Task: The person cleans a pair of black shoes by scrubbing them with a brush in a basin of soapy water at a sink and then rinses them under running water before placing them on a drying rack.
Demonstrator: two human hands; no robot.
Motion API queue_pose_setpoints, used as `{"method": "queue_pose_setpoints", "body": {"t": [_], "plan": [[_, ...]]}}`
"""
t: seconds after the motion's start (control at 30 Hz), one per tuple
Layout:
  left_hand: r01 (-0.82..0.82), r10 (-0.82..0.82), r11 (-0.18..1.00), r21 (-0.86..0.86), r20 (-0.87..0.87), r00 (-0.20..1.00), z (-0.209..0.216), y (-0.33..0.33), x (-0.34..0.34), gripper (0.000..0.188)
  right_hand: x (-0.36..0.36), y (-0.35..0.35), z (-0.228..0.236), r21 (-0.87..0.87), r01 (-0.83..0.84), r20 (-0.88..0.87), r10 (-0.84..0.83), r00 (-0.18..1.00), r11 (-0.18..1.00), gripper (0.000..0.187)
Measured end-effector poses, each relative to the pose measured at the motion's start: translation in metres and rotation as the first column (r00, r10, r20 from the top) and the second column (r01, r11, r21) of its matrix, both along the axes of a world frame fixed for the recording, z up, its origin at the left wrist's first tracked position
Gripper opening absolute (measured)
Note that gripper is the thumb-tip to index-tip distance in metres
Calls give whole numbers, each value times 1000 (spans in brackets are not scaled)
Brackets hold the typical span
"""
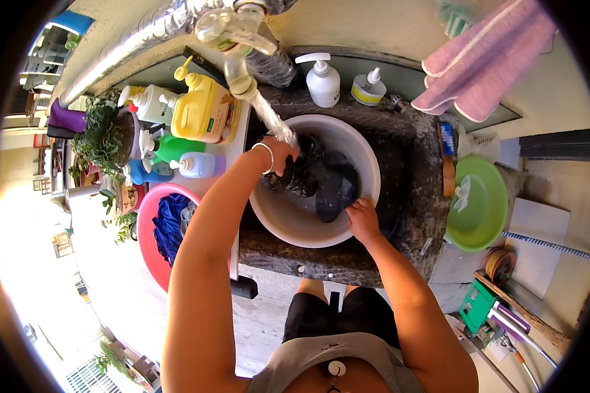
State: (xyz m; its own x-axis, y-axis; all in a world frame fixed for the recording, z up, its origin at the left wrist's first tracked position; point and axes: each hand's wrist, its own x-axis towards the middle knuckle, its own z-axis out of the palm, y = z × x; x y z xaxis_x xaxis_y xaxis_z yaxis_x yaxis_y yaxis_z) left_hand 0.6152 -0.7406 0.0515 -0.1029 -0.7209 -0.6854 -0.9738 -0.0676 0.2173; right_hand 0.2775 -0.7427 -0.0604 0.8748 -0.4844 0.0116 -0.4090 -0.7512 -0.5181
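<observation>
Cloth of dark grey colour [337, 190] lies wet in the white basin [368, 164], at the right half of its floor. Beside it, near the left wall of the basin, is a black wet bundle [298, 180]. The left hand [280, 154] reaches over the left rim, and its fingers are curled around a part of this bundle. Water [272, 118] runs from the tap [240, 82] next to this hand. The right hand [362, 217] is at the lower right rim, close to the grey cloth; I cannot tell if its fingertips pinch the cloth or only touch the rim.

The basin stands on a dark stone sink [413, 245]. At the sink's back edge stand a white pump bottle [323, 86] and a smaller clear bottle [368, 90]. On its right edge lies a brush [448, 157]. Beyond the left edge there are a yellow jug [203, 111] and a pink tub [148, 252] with blue fabric [169, 226]. Beyond the right edge is a green basin [485, 209].
</observation>
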Motion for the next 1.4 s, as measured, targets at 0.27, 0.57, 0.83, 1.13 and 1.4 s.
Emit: {"method": "queue_pose_setpoints", "body": {"t": [0.27,0.57,0.83,1.13,1.4], "plan": [[-171,110,948,-268,-229,967,-27,9,0,46,-4,1,-7,-70,19,77,-14,997,997,7],[-569,457,814,-118,-474,753,-20,12,-23,44,-3,-1,-1,17,29,-70,-28,997,999,16],[-770,622,638,17,-601,502,-36,41,-28,33,51,-20,28,395,326,307,-458,834,859,22],[-663,357,682,-308,-651,670,-16,48,-31,30,141,-68,65,144,-260,-123,278,953,955,22],[-644,376,678,-355,-585,719,-16,68,-7,25,146,-96,57,184,-231,70,222,973,955,13]]}}
